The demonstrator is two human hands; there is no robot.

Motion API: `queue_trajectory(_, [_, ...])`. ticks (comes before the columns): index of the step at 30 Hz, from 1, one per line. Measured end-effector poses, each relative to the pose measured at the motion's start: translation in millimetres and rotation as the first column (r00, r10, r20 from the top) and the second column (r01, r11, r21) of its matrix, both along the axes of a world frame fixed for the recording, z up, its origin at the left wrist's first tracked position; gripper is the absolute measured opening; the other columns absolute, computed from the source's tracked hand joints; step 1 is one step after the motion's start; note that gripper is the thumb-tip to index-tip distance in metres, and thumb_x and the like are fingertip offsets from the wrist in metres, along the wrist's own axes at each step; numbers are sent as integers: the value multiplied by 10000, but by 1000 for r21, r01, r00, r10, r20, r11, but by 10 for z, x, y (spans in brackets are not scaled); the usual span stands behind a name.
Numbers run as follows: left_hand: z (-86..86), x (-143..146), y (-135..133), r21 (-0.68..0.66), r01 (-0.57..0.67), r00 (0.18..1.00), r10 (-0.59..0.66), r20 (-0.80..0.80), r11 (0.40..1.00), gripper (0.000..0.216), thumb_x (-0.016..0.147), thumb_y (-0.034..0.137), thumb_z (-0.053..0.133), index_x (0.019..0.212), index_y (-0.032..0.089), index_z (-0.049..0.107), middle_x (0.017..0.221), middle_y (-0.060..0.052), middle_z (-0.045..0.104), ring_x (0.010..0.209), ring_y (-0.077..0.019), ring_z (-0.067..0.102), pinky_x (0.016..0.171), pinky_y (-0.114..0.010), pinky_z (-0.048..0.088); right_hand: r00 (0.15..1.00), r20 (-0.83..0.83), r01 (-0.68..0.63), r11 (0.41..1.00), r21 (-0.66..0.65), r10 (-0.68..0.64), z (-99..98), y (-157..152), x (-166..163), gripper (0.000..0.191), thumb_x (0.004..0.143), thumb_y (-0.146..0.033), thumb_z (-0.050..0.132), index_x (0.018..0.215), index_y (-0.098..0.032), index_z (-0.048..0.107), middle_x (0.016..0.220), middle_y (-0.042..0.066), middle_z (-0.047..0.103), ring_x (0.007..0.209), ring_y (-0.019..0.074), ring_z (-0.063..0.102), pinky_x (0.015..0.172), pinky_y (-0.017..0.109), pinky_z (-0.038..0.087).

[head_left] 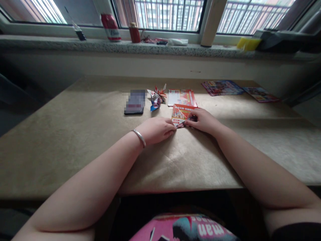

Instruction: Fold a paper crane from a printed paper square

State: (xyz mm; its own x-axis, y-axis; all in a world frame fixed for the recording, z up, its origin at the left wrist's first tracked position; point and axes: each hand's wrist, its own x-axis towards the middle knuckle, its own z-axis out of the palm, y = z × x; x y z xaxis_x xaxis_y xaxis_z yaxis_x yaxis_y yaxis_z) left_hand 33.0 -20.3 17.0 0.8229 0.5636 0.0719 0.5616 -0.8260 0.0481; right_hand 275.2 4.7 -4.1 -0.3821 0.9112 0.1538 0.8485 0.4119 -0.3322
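A folded sheet of colourful printed paper (181, 114) lies flat on the brown table (75, 134) between my two hands. My left hand (156, 129), with a silver bangle on the wrist, presses its curled fingers on the paper's left corner. On the paper's right edge, the fingers of my right hand (204, 121) are closed in a pinch. A finished folded paper figure (156, 97) stands just beyond, beside a dark phone (135, 102).
Another red printed leaflet (182, 97) lies behind the paper, and more leaflets (222, 87) sit at the far right (260, 94). The window sill holds a red can (110, 27), a red cup (134, 33) and yellow sponges (248, 43).
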Motion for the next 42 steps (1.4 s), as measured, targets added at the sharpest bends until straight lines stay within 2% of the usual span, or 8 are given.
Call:
queue_trajectory(4, [25,-15,-1,-31,10,1000,-10,10,999,289,920,234,494,1121,224,702,1135,-49,688,994,-175,656,880,-278,501,983,184,-21,969,247,-25,52,-109,-105,301,828,-470,585,928,-205,688,1019,102,686,1059,294,519,962,436,328])
queue_trajectory(7, [22,-10,4,-23,9,1000,-8,20,1000,270,918,241,505,1098,215,705,1102,-53,696,975,-180,655,874,-281,499,956,276,-176,949,263,100,76,-204,-234,292,881,-444,519,959,-224,694,1021,81,693,1081,276,510,1037,436,247])
queue_trajectory(12, [41,-38,49,-72,-12,1000,12,5,997,254,926,232,495,1057,211,712,1050,-43,717,929,-159,669,841,-252,508,955,280,-166,955,244,94,36,-250,-369,287,904,-420,484,900,-213,683,967,67,701,964,253,557,957,404,293])
queue_trajectory(20, [22,-86,70,-57,37,999,-38,-19,998,298,912,239,522,1159,228,690,1205,-31,686,1131,-175,616,1028,-302,458,949,307,-161,945,284,69,44,-301,-397,275,922,-356,450,852,-204,669,948,81,707,981,267,548,980,410,272])
queue_trajectory(25, [-3,-77,69,-56,19,1000,-21,-22,998,345,898,251,549,1226,207,651,1277,-45,646,1195,-186,576,1062,-308,436,975,219,-66,983,170,28,2,-273,-430,231,871,-413,534,859,-207,638,970,77,702,958,259,581,855,378,334])
queue_trajectory(31, [63,-78,63,-96,-4,998,-2,-62,995,288,912,259,515,1128,223,703,1222,-15,680,1152,-160,609,1035,-257,441,994,103,18,1000,20,-20,-39,-155,-397,227,851,-396,535,738,-210,600,863,47,716,839,209,606,694,311,333])
queue_trajectory(38, [88,-58,42,-86,-25,997,19,-74,996,278,913,249,501,1096,221,708,1132,-39,710,1063,-169,643,981,-272,469,993,86,72,997,30,-75,-23,-157,-430,217,819,-402,573,720,-215,620,829,38,722,823,213,627,658,308,319])
queue_trajectory(42, [95,-51,34,-69,-69,995,64,-78,995,337,926,278,489,1221,224,644,1117,-65,705,1018,-190,654,916,-302,502,994,97,50,998,22,-52,-29,-123,-418,238,823,-414,559,715,-214,628,810,37,725,794,207,632,646,304,322])
